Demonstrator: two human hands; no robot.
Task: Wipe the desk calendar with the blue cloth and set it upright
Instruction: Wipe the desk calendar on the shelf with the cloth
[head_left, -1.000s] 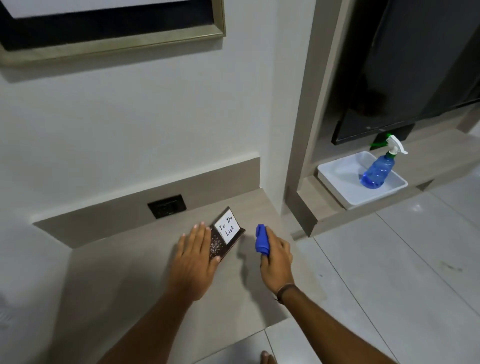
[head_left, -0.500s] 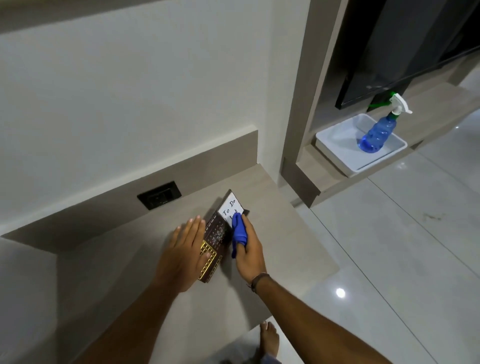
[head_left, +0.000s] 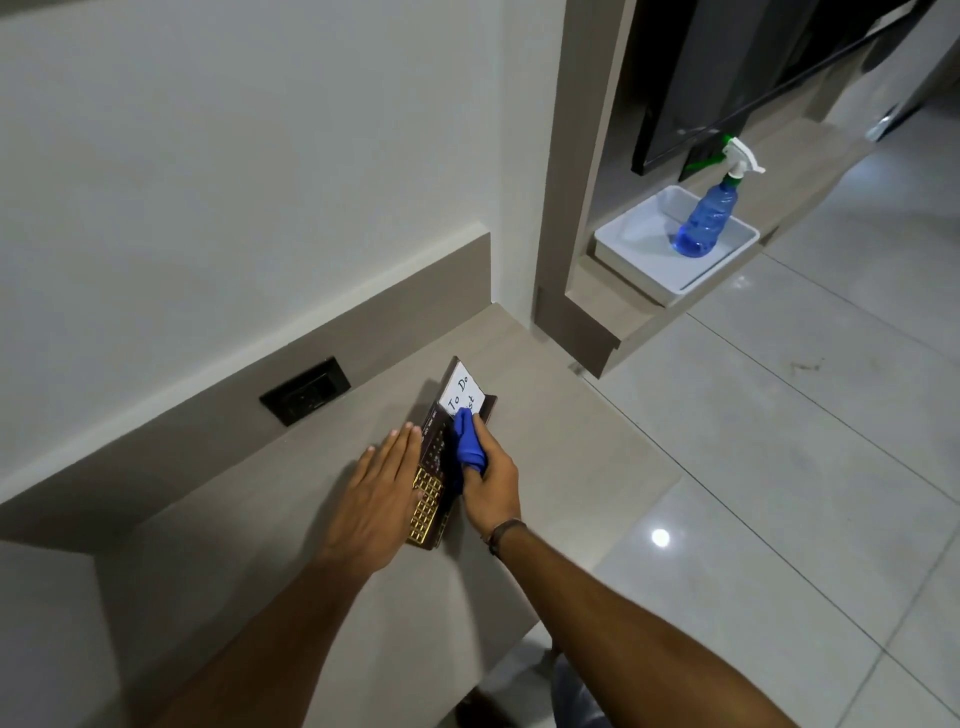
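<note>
Dark brown rectangular desk calendar (head_left: 435, 462) lies flat on the pale grey-beige wooden desk top (head_left: 561, 457), long axis running from the near edge toward the wall. Gold grid panel on its near end; white card lettered "To Do" on its far end, partly covered.

Left hand (head_left: 382, 501): fingers extended and together, palm down, pressing on the calendar's left edge and the desk beside it. Nothing enclosed; hand spread flat.

Right hand (head_left: 491, 480): fingers curled tight around a bunched blue cloth (head_left: 469, 441). Cloth protrudes forward from the fist and touches the calendar face at the lower edge of the white card. Dark band on the right wrist.

Black rectangular wall socket (head_left: 305, 391): set in the grey-beige upstand behind the calendar, to its left, well apart from it.

White rectangular plastic tray (head_left: 644, 260): on a lower wooden shelf, far right of the calendar, beyond a vertical wooden panel. Translucent blue spray bottle with white trigger head (head_left: 709, 215) stands in the tray, tilted in this view.

Glossy pale floor tiles (head_left: 779, 467) to the right of the calendar's desk.
</note>
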